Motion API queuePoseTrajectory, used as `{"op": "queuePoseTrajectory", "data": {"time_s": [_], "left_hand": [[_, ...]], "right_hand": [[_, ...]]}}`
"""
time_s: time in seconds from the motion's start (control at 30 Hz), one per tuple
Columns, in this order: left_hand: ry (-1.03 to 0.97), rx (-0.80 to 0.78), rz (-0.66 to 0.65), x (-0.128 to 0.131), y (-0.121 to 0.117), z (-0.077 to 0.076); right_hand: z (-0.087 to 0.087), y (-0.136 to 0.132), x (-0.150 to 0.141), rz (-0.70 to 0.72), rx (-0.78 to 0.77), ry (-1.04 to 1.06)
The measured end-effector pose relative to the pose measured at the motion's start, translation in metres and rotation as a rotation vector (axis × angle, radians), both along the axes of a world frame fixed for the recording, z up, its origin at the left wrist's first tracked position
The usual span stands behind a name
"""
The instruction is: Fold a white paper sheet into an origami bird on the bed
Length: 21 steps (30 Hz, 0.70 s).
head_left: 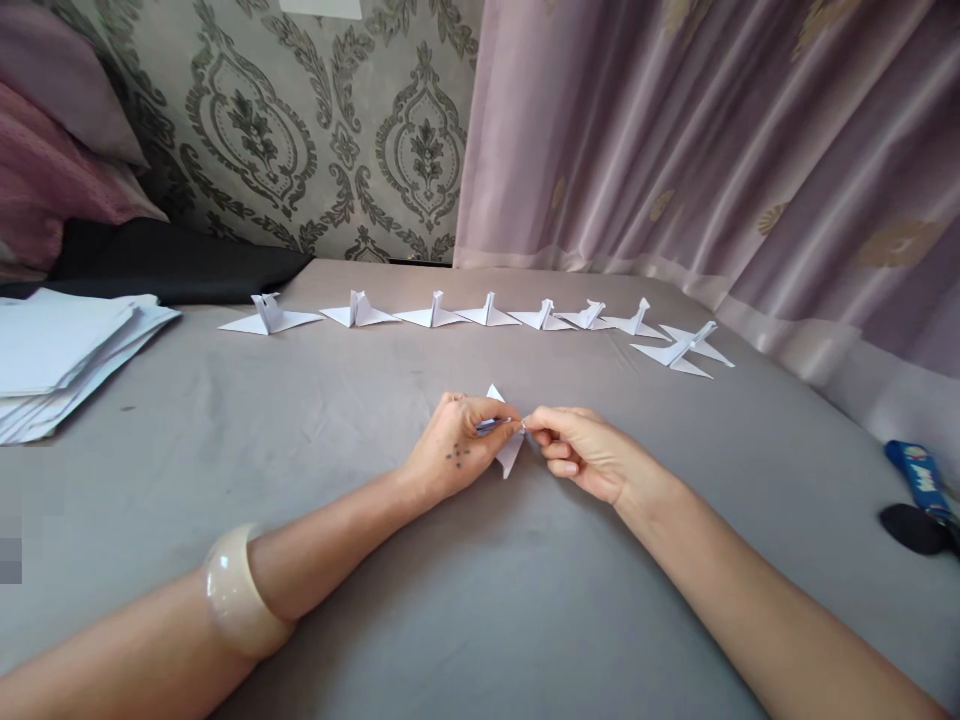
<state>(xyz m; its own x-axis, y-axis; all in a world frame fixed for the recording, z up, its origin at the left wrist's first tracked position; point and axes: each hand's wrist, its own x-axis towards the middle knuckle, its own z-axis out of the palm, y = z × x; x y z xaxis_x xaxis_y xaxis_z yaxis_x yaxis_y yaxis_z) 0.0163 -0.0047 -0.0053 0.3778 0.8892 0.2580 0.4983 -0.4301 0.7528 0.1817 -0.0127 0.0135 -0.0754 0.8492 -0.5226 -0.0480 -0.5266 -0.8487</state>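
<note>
Between my hands is a small white origami bird [511,458], its pointed wings showing above and below my fingers. My left hand [465,440] pinches its folded body between thumb and fingers. With thumb and forefinger, my right hand [581,450] grips the bird's narrow tip on the right side; the tip itself is mostly hidden by the fingertips. Farther back, several finished-looking white paper birds [435,312] stand in a row with wings spread. At the row's right end, birds [679,350] sit close together, overlapping.
A stack of white paper [60,345] lies at the left, near a black cloth [180,262]. The grey sheet [360,620] covers the surface. A blue item [919,475] and a black round object [911,528] lie at the right edge. A curtain [637,130] hangs behind.
</note>
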Motion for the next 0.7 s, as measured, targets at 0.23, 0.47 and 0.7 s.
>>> {"op": "queuePoseTrajectory", "data": {"time_s": [0.23, 0.47, 0.7], "left_hand": [[-0.097, -0.064, -0.036, 0.001, 0.0, 0.0], [-0.151, -0.091, -0.029, 0.001, 0.0, 0.0], [-0.201, -0.154, -0.004, 0.0, 0.0, 0.003]], "right_hand": [[0.002, -0.001, 0.004, 0.03, -0.034, 0.075], [0.0, -0.003, 0.01, 0.041, -0.029, -0.002], [-0.001, -0.01, 0.01, 0.077, 0.438, -0.464]]}}
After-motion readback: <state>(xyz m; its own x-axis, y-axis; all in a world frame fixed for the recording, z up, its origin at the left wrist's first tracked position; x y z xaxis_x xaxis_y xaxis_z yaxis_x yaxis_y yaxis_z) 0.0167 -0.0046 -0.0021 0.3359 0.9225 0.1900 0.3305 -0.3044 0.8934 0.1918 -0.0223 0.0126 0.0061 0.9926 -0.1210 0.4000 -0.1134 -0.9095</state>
